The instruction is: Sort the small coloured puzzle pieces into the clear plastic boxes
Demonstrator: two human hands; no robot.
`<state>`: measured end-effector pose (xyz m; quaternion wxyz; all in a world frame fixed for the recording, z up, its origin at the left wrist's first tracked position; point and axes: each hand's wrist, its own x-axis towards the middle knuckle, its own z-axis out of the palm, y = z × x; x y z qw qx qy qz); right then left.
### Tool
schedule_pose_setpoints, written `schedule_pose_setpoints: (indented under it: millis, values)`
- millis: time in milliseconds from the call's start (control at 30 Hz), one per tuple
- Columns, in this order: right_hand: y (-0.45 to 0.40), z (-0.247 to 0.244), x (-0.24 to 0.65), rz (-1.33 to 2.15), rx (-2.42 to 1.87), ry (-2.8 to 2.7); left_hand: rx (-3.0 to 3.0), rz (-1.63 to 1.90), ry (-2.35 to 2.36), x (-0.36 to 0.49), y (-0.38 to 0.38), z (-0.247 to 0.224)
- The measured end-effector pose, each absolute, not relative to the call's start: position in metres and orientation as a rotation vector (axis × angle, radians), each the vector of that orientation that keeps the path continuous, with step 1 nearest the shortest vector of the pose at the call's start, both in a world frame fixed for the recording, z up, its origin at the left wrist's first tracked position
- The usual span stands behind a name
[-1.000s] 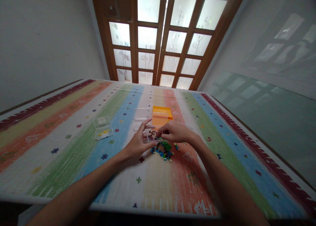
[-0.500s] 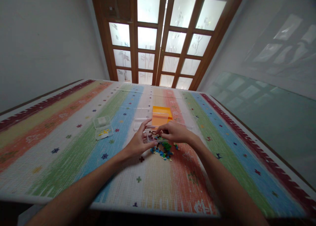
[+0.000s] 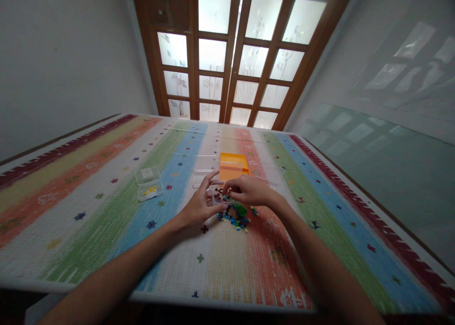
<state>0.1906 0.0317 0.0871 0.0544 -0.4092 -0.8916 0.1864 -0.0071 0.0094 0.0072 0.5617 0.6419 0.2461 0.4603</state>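
Note:
My left hand [image 3: 199, 205] is wrapped round the side of a small clear plastic box [image 3: 213, 198], thumb at the near edge and fingers at the far one. Small brown pieces [image 3: 219, 191] show at the box. Over its right side, my right hand [image 3: 245, 190] bends down with its fingertips drawn together; what they hold, if anything, is too small to make out. Just below both hands lies a loose pile of small blue, green and cream building bricks [image 3: 236, 217] on the striped tablecloth [image 3: 220, 258].
Beyond my hands sits an orange tray [image 3: 233, 158], with clear plastic lids or boxes [image 3: 199, 178] around it. To the left, an opened clear case [image 3: 149, 185] holds yellow pieces [image 3: 150, 190]. Wooden glazed doors [image 3: 227, 55] stand past the table's far edge.
My right hand has shifted very slightly, its fingers staying bent over the box. My left hand keeps its hold in the same place.

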Motion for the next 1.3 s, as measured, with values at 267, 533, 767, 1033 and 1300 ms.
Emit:
schedule_pose_setpoints:
  millis: [267,533,767,1033,1300]
  values:
    - [0.034,0.083,0.190,0.567,-1.242,-2.687,1.499,1.075,0.623,-0.007,0.008,0.012]
    - [0.034,0.083,0.192,0.620,-1.246,-2.664,1.457,1.072,0.610,-0.007,0.009,0.011]
    - [0.033,0.084,0.191,0.608,-1.239,-2.662,1.417,1.077,0.598,-0.008,0.009,0.011]
    - [0.038,0.080,0.207,0.565,-1.153,-2.463,1.319,1.099,0.666,-0.008,0.013,0.008]
    - [0.034,0.077,0.233,0.692,-1.129,-2.483,1.248,1.228,0.792,-0.011,0.020,0.006]
